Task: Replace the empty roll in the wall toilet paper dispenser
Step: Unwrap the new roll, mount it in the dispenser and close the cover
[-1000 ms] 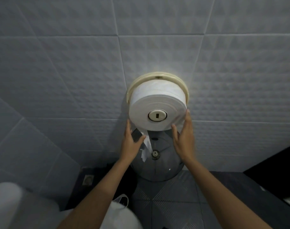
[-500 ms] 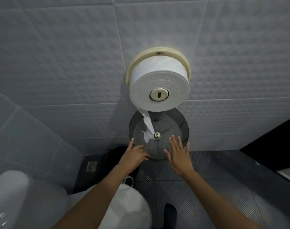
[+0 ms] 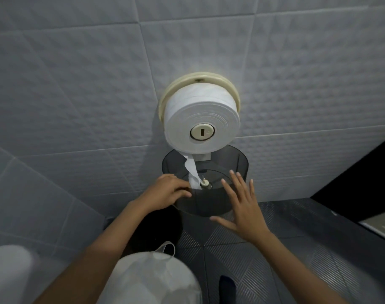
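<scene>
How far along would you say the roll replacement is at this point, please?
Done: a full toilet paper roll sits on the cream wall dispenser, its tail hanging down. In hand: the left hand touches the rim of the smoky cover, which hangs open below; the right hand is spread beside it. Left: swinging the cover up and closing it.

Both bare forearms are extended upward from the bottom edge. The left hand (image 3: pixel 167 191) is held knuckles-up, its fingers curled and pointed toward three o'clock. The right hand (image 3: pixel 244 207) is spread flat, fingers splayed toward twelve o'clock, thumb stretched out toward nine o'clock
</scene>
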`<state>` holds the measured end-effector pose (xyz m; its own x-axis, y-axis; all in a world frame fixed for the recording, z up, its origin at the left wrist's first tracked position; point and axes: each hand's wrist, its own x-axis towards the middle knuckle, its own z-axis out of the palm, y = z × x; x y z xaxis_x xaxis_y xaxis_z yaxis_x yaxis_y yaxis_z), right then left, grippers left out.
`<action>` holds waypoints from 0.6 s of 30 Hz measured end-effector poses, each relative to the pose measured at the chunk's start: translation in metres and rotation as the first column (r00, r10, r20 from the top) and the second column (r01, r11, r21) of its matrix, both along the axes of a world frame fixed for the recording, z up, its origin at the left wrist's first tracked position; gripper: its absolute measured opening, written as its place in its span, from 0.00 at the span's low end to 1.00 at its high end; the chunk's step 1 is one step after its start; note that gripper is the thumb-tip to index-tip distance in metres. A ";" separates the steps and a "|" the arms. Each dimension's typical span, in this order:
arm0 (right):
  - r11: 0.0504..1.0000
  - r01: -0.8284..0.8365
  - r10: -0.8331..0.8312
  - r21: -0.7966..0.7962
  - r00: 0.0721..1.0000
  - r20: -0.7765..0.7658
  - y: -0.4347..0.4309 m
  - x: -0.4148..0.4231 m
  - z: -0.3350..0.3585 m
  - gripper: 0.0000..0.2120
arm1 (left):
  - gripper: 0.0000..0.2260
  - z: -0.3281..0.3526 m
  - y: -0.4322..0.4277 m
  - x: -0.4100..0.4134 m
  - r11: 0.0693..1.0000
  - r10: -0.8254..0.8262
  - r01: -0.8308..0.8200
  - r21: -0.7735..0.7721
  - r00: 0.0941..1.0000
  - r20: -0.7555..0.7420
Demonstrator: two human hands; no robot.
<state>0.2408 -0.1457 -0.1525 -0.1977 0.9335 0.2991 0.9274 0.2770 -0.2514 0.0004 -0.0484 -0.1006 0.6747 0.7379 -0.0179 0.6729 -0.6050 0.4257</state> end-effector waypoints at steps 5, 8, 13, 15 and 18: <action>0.998 0.020 -0.029 0.059 0.988 0.150 0.013 0.003 0.000 0.59 | 0.06 0.022 0.005 0.002 0.998 0.030 -0.024 -0.065 0.996 0.082; 0.996 0.029 -0.040 0.083 0.990 0.135 0.018 0.001 -0.008 0.63 | 0.06 0.020 0.005 0.000 0.994 0.024 -0.018 -0.109 0.998 0.058; 0.984 -0.008 -0.006 0.178 0.997 0.074 0.016 -0.003 -0.021 0.53 | 0.13 0.018 0.020 -0.002 0.938 0.086 -0.064 -0.341 0.995 0.049; 0.983 -0.023 0.010 0.182 0.998 0.069 0.017 -0.004 -0.025 0.52 | 0.15 0.017 0.036 0.006 0.949 0.052 -0.057 -0.311 0.998 -0.024; 0.978 -0.047 0.032 0.203 0.997 0.076 0.018 -0.004 -0.031 0.49 | 0.15 0.009 0.061 0.024 0.978 -0.125 0.069 -0.195 0.949 -0.289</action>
<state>0.2371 -0.1282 -0.1838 -0.2609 0.8452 0.4664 0.9283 0.3522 -0.1191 0.0248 0.0122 -0.0915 0.6858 0.6346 -0.3562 0.7277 -0.6054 0.3223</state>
